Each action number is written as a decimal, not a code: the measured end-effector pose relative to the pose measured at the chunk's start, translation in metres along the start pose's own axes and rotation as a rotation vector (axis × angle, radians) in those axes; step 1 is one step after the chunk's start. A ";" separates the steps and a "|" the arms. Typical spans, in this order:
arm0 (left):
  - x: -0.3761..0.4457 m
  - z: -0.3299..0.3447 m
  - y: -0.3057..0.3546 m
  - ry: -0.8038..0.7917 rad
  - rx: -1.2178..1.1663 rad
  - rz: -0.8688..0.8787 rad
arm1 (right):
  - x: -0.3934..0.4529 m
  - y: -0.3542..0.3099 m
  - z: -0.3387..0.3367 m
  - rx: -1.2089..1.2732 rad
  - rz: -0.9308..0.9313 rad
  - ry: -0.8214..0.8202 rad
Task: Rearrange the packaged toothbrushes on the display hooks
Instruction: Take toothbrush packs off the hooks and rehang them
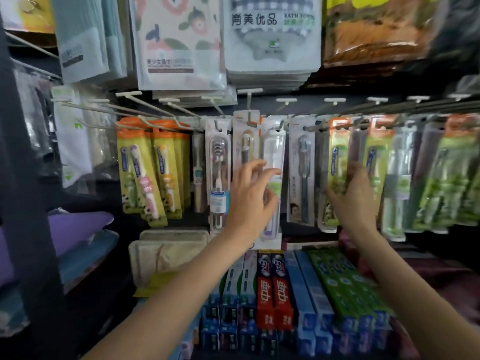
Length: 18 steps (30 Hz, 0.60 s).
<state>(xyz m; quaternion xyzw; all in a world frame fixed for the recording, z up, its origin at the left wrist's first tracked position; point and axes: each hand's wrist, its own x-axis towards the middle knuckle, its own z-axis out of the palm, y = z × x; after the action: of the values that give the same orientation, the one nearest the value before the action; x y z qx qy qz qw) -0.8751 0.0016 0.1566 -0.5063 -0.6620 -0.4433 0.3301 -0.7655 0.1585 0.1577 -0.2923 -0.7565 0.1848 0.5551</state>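
Shop pegboard (pixel 306 107): hooked toothbrush packs (pixel 218 162); toothpaste boxes (pixel 275 289) below.

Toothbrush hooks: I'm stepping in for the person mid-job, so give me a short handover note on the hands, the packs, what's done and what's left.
Left hand: open, fingers spread at the white toothbrush pack on the centre hook; no firm hold visible.
Right hand: open, laid against the green packs hanging right of centre.
All packs in view hang on the hooks; the orange-topped children's packs at left are untouched.
Done: cannot tell from this view.
Left: probably lift or shift the centre pack, then straighten the green row.
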 end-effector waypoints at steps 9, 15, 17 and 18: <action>-0.003 0.026 0.012 0.044 -0.089 -0.023 | 0.004 0.013 -0.037 -0.122 -0.227 -0.065; -0.001 0.033 0.042 -0.095 -0.424 -0.044 | -0.014 0.004 -0.056 -0.018 -0.389 -0.175; 0.001 0.038 0.052 -0.141 -0.549 -0.088 | -0.025 0.002 -0.052 0.018 -0.443 -0.284; 0.003 0.039 0.055 -0.129 -0.596 -0.129 | -0.027 0.003 -0.051 0.033 -0.446 -0.319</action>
<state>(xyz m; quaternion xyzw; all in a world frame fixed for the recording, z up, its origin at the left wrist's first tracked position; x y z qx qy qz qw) -0.8226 0.0443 0.1582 -0.5648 -0.5532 -0.6049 0.0956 -0.7110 0.1409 0.1520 -0.0765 -0.8770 0.1141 0.4605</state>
